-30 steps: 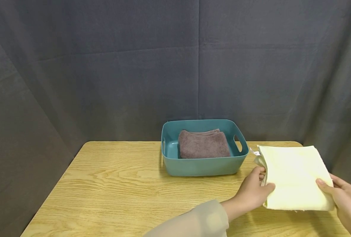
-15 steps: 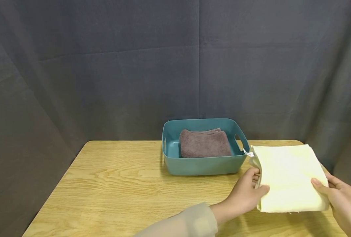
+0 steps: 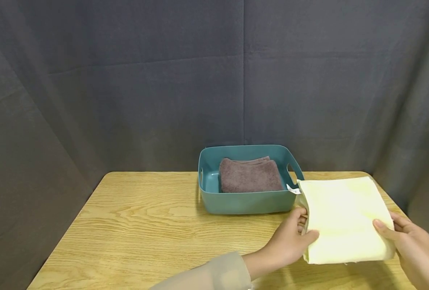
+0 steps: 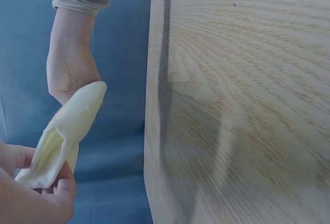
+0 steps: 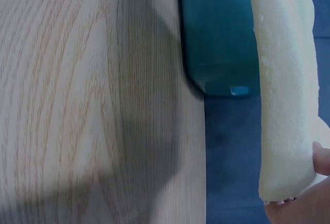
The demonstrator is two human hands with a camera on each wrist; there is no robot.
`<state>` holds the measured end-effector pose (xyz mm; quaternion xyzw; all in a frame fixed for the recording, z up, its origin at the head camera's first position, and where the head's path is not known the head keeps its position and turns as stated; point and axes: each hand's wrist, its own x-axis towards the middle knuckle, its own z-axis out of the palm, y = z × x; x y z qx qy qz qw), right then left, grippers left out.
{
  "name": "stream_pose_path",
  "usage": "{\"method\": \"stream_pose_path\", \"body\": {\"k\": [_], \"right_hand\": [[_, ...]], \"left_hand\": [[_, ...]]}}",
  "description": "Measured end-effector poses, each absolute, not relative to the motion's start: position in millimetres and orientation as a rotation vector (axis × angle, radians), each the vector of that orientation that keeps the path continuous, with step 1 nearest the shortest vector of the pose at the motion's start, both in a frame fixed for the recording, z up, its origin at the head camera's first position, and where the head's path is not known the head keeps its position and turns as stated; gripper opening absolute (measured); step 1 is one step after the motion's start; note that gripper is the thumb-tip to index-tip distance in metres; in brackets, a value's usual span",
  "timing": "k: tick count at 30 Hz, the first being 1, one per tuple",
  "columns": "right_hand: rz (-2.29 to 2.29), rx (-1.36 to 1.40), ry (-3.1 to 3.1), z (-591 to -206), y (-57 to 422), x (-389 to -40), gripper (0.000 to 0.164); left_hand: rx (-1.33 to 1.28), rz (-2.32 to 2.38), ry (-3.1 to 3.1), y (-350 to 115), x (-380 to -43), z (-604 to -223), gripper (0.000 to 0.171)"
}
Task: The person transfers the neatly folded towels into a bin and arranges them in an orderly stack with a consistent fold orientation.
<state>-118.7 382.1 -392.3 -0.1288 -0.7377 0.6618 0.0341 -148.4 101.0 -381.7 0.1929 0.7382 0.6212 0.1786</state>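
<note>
A folded pale yellow towel is held up over the right part of the table by both hands. My left hand grips its left edge, thumb on top and fingers curled beneath. On the opposite edge, my right hand pinches it the same way. A small white tag sticks out at the towel's far left corner and overlaps the basket's rim in the head view. In the left wrist view the folded layers of the towel show at its side. The right wrist view shows its thick front fold.
A teal plastic basket with handle holes stands at the back of the wooden table. Inside it lies a folded brown towel, towards the right. A dark grey curtain hangs behind the table.
Both hands have carried the yellow towel leftward and slightly nearer, so its tag now overlaps the basket's right end in view. The grips look the same; basket and brown towel stay put.
</note>
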Motion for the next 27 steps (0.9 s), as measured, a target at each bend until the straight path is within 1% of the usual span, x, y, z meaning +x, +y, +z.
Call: {"method": "stream_pose_path", "body": {"k": [1, 4, 5, 10, 14, 19, 27], "right_hand": [[2.022, -0.407, -2.29, -391, 381, -119, 0.033], [1.9, -0.429, -2.433, -387, 376, -121, 0.073], [1.888, -0.426, -2.448, -387, 374, -121, 0.083], [1.905, -0.41, -2.444, -388, 366, -122, 0.089], [1.886, -0.426, -2.487, -387, 357, -122, 0.092], [1.949, -0.398, -2.421, -384, 345, -120, 0.089], [1.92, -0.363, -2.456, -380, 332, -119, 0.085]], "left_hand": [[0.551, 1.764, 2.083, 99, -148, -382, 0.048], [0.573, 1.788, 2.07, 92, -148, -382, 0.046], [0.579, 1.794, 2.066, 90, -147, -382, 0.045], [0.611, 1.817, 2.032, 78, -145, -382, 0.045], [0.585, 1.821, 2.013, 69, -144, -383, 0.047], [0.554, 1.839, 1.987, 59, -144, -383, 0.047], [0.555, 1.868, 1.973, 45, -145, -383, 0.049]]}}
